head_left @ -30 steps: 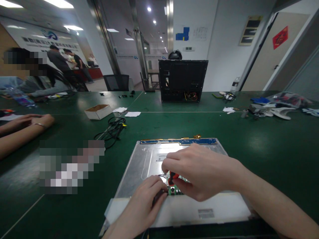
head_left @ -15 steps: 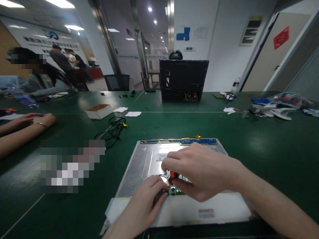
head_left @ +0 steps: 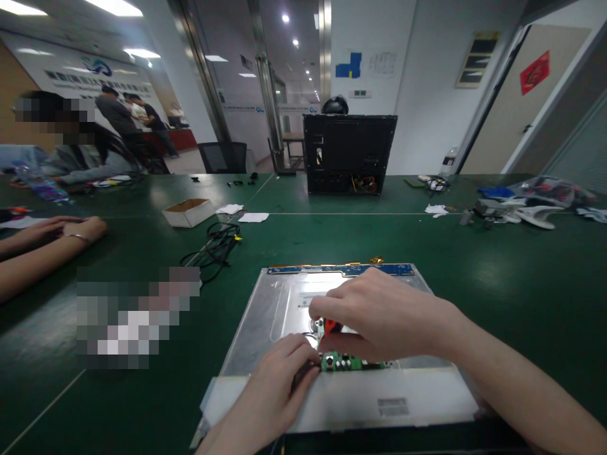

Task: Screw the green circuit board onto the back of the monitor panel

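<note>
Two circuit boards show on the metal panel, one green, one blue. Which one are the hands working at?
The small green board at the panel's near edge: the left hand touches its end, the right hand hovers above. The blue strip lies untouched along the far edge.

The counter is dark green, with thin pale lines crossing it. The metal panel is silver-grey, and along its far edge runs a blue strip with small gold-coloured tabs. Its near edge is covered by a white band with a small grey label. The small circuit board is green. The tool in the right hand is red and black. The cables are black, the small box is white with a brown inside, and the case is black.
</note>
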`<move>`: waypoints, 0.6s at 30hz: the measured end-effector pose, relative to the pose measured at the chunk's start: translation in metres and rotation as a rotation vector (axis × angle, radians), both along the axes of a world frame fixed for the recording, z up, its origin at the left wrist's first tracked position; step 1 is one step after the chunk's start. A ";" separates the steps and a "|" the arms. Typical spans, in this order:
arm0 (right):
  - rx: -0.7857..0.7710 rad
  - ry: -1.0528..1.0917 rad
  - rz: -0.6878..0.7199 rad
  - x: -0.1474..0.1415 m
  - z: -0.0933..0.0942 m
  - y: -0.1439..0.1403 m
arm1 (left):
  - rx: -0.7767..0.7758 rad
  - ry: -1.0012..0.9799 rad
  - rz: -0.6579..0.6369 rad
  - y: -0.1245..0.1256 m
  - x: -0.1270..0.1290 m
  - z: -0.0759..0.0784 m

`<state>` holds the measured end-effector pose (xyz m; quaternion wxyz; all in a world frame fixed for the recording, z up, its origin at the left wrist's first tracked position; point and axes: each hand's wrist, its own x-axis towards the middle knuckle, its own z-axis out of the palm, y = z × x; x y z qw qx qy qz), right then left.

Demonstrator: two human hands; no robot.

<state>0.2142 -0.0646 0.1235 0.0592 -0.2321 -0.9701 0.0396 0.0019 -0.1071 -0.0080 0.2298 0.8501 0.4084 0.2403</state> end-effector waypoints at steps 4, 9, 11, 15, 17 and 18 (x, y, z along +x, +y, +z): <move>-0.060 0.037 0.016 0.003 0.001 0.002 | -0.020 0.004 -0.010 -0.001 0.001 0.002; -0.123 0.043 0.018 0.004 0.002 0.005 | -0.018 0.004 -0.007 -0.002 0.001 0.004; -0.138 0.052 0.020 0.004 0.001 0.007 | -0.017 0.009 -0.008 -0.003 0.000 0.004; -0.136 0.056 0.022 0.006 0.001 0.009 | -0.029 0.020 -0.011 -0.004 0.000 0.003; -0.132 0.051 0.022 0.006 0.001 0.009 | -0.028 0.020 -0.014 -0.003 -0.001 0.003; -0.131 0.050 0.023 0.006 0.001 0.009 | -0.025 0.019 -0.014 -0.003 -0.001 0.003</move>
